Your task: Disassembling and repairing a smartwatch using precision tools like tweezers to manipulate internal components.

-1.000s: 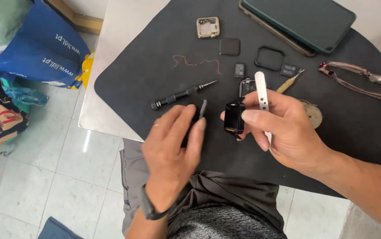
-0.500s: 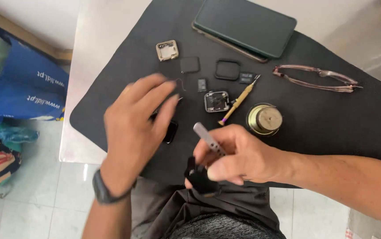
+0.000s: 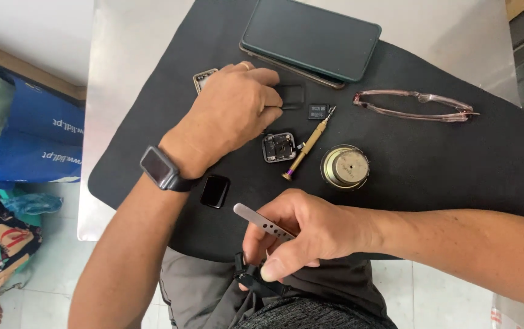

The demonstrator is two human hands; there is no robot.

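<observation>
My left hand point(image 3: 234, 113) reaches forward over the black mat point(image 3: 457, 164), its fingertips on a small black square frame point(image 3: 291, 96). A dark watch is on that wrist. My right hand point(image 3: 304, 234) is near the mat's front edge, closed on silver tweezers point(image 3: 260, 220) and a small black part point(image 3: 253, 281) held over my lap. An opened smartwatch case point(image 3: 279, 147) lies mid-mat beside a small brass-handled screwdriver point(image 3: 308, 145). A black watch screen point(image 3: 215, 191) rests by my left forearm.
Two dark phones point(image 3: 310, 39) are stacked at the mat's far edge. Pink-framed glasses point(image 3: 414, 105) lie to the right, a round metal tin point(image 3: 344, 166) below them. A small chip point(image 3: 318, 111) and a silver square case point(image 3: 201, 78) sit near my left hand. A blue bag point(image 3: 30, 140) stands on the floor left.
My left hand has moved away from the right hand and forward across the mat to the black square frame. My right hand has drawn back to the near edge with the tweezers.
</observation>
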